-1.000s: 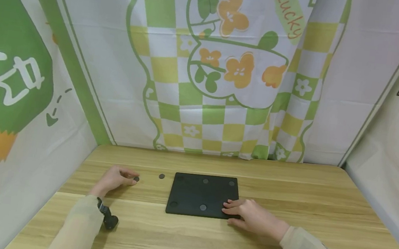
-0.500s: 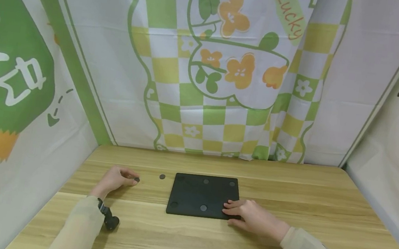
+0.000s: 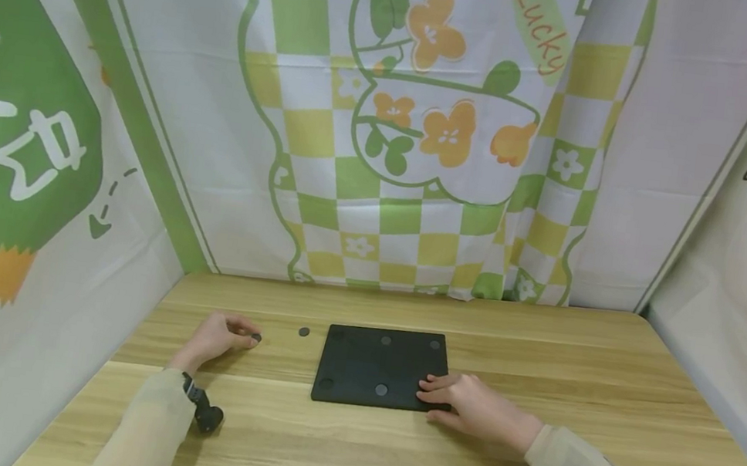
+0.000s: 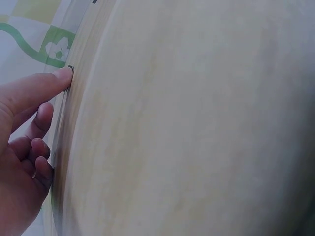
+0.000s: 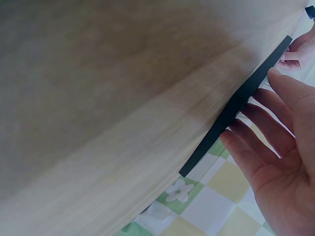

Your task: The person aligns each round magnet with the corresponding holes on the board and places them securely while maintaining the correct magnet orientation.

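A flat black rectangular board (image 3: 358, 359) lies on the wooden table. Paler grey discs show on it in the middle and at the far right corner, and two darker round spots mark its left end. On the board's near right corner rests my right hand (image 3: 467, 406), fingers on the top face and thumb by the front edge; whatever lies beneath those fingers is hidden. To the left, my left hand (image 3: 214, 338) pinches a small dark coin-like disc (image 3: 256, 337) between thumb and forefinger, close to the tabletop. Another dark disc (image 3: 304, 331) lies between that hand and the board.
The wooden table (image 3: 345, 463) reaches back to a patterned curtain (image 3: 418, 215). Printed cloth walls (image 3: 165, 161) stand at both sides. A black camera (image 3: 207, 416) is strapped to the left wrist.
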`<state>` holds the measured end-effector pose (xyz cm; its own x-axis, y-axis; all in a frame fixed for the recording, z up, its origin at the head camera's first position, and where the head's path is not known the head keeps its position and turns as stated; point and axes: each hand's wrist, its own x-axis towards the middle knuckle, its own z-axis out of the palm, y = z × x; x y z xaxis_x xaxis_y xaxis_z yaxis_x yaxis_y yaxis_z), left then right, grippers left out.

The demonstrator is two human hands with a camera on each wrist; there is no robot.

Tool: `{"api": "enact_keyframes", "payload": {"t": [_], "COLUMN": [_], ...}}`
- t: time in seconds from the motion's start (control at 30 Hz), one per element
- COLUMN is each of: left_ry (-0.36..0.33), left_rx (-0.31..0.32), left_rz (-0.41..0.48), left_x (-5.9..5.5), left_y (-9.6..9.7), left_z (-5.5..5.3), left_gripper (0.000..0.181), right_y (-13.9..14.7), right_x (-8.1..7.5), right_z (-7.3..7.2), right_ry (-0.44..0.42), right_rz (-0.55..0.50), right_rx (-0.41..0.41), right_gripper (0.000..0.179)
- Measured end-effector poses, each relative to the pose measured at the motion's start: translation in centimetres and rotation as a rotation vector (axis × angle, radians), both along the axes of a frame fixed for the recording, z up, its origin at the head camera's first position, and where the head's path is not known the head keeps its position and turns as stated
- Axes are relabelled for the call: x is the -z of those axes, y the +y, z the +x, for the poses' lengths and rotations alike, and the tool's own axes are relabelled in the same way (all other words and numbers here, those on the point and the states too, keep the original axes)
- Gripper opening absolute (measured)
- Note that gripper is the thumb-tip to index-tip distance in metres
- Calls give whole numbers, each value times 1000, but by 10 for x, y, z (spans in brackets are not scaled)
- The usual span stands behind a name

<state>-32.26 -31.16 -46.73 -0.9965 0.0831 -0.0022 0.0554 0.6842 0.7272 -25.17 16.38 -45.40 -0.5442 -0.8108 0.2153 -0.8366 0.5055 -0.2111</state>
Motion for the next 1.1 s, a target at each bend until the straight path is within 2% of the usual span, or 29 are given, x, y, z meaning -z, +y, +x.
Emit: {"api": "enact_keyframes", "payload": {"t": [0.4,0.73,1.1], "left_ry": [-1,15,6], "left_rx": [7,-5,3], "left_rz": [-12,21,-4], "left_x": [0,-2,-6], "left_y": [1,0,0], "left_z": [0,0,3], "left_gripper": [25,27,26], "right_y": [0,0,0], "right_x": [0,0,1], "right_z": [0,0,-1], "right_ry": [-11,-7,-5], "right_rz": [-2,1,3], "right_rx": [7,6,5], "right_gripper": [35,34,35]}}
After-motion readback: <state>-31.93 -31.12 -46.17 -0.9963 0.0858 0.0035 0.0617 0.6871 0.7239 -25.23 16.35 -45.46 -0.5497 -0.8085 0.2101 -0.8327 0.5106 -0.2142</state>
